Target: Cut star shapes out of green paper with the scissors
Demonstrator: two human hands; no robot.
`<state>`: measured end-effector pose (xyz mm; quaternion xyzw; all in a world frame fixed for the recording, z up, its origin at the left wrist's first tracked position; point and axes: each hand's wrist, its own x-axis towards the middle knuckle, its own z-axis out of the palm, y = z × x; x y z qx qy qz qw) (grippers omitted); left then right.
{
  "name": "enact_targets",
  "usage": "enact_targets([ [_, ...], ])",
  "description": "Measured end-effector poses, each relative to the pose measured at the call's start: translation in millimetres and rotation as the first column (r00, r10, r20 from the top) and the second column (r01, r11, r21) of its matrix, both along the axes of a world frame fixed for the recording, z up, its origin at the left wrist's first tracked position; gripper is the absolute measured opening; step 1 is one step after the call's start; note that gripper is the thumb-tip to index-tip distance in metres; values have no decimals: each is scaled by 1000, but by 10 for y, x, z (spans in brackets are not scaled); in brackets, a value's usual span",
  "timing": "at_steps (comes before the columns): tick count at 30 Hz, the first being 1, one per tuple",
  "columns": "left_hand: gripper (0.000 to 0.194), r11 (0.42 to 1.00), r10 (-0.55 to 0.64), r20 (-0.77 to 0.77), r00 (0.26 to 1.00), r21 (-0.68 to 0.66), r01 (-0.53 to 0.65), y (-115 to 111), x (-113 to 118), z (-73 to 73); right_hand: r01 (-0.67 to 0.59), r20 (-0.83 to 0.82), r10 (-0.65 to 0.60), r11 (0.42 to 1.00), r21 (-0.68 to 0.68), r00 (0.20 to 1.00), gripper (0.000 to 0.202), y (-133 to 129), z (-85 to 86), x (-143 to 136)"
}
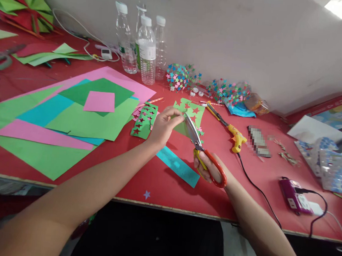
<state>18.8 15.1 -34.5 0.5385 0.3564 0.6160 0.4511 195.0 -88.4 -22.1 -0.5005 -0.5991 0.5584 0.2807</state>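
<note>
Left hand (pixel 162 128), fingers together, just beside the scissors' (pixel 198 146) far end; right hand (pixel 208 167), fingers clamped on their near handles (pixel 220 172)

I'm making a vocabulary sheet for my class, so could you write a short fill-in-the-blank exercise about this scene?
1. The right hand holds a pair of ____.
2. The small paper square lying over the dark green sheet is ____.
3. The glue gun on the table is ____.
4. The front plastic bottle has a ____ cap.

Missing words: scissors; pink; yellow; white.
</note>
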Motion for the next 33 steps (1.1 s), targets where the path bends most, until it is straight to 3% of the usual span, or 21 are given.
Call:
enact_targets([
  [4, 13, 996, -88, 18, 996, -28, 89, -25, 6, -4, 4, -7, -3, 1000, 11, 1000, 49, -2, 15, -19],
  [33, 16, 998, -63, 61, 996, -17, 64, -33, -12, 16, 64, 87, -59, 997, -51, 994, 50, -5, 50, -3],
])
